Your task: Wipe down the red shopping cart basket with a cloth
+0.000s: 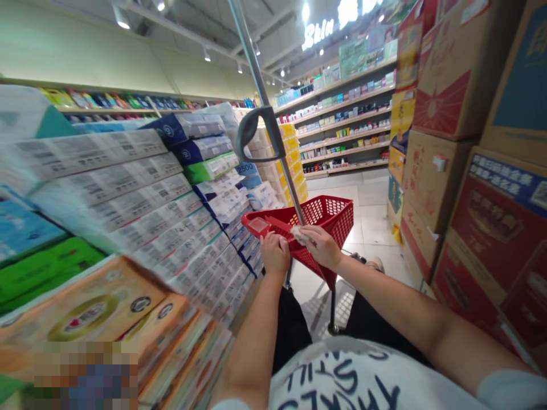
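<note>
A red shopping cart (337,219) with perforated basket walls stands in front of me. My left hand (274,253) is closed over its near rim, fingers curled just below a small clear panel (259,225). In the fingers of my right hand (321,246) is a crumpled white wipe (300,234), pressed against the red rim beside the metal pole (293,191). Higher up, that pole carries a grey loop handle (252,134). The basket's bottom is mostly hidden behind its wall and my hands.
Tall stacks of packaged tissues (171,210) line the left, with orange packs (98,307) closest to me. Cardboard cartons (444,176) rise along the right. Shelves of small bottles and boxes (346,125) stand beyond the white tiled floor (367,196).
</note>
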A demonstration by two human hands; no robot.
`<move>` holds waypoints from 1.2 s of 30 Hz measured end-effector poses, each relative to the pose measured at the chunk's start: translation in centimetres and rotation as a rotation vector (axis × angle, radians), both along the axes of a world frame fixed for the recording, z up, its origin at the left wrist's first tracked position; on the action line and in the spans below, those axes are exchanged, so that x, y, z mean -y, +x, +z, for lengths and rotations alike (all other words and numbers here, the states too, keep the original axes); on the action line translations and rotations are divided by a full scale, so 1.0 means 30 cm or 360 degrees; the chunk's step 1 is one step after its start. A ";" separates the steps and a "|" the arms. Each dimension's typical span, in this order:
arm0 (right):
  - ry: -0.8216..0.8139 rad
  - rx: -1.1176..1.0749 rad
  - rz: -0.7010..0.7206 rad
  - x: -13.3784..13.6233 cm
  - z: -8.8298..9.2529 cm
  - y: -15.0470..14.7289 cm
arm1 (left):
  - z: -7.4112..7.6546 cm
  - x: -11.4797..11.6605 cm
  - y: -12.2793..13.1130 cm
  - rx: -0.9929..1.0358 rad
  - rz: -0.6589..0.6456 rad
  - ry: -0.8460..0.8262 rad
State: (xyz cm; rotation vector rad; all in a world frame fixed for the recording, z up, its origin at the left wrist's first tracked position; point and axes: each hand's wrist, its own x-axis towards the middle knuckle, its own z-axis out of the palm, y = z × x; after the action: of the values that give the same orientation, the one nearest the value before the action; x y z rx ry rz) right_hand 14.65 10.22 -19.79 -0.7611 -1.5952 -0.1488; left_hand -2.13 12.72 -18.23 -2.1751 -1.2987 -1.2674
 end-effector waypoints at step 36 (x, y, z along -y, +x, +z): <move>-0.0015 0.0412 0.0111 -0.086 0.156 -0.016 | 0.028 -0.020 -0.047 -0.0377 0.0143 0.0106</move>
State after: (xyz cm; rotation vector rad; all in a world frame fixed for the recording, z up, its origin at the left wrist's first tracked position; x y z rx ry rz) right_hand 14.18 12.81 -15.12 -0.7139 -1.8665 -0.1953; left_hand -3.53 13.33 -17.37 -2.1203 -1.2253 -0.9709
